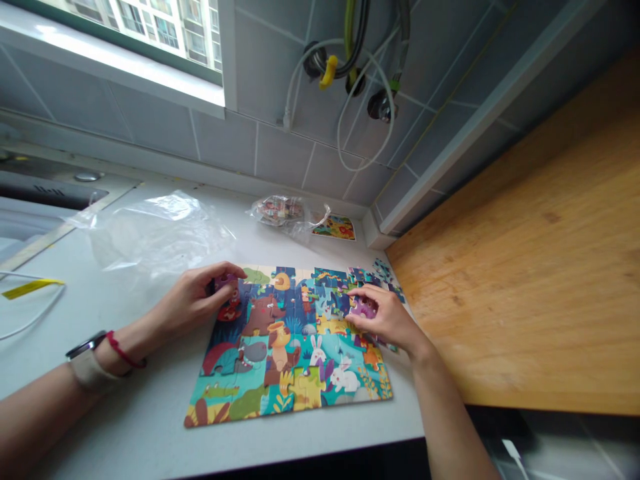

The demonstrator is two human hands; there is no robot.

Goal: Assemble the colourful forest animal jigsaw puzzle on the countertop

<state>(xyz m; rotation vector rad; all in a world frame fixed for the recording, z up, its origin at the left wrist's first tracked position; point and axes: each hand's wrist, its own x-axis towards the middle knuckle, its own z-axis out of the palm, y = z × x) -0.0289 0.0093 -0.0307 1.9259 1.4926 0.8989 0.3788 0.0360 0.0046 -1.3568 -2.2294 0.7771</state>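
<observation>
A colourful animal jigsaw puzzle [295,347], mostly joined, lies on the white counter, showing a bear, rabbits and a crocodile. At its upper left corner, my left hand [207,290] is curled, thumb and fingers closing around a purple and red puzzle piece [230,293]; its fingers partly hide that piece. My right hand [385,313] is over the puzzle's right side, pinching a purple puzzle piece [365,307] between thumb and fingers. Loose puzzle pieces [383,270] lie beyond the right hand, some partly hidden by it.
A crumpled clear plastic bag [155,233] lies behind my left arm. Farther back sit a small bag of pieces [283,210] and a picture card [340,227]. A wooden panel [525,267] borders the right side; cables [360,100] hang on the tiled wall.
</observation>
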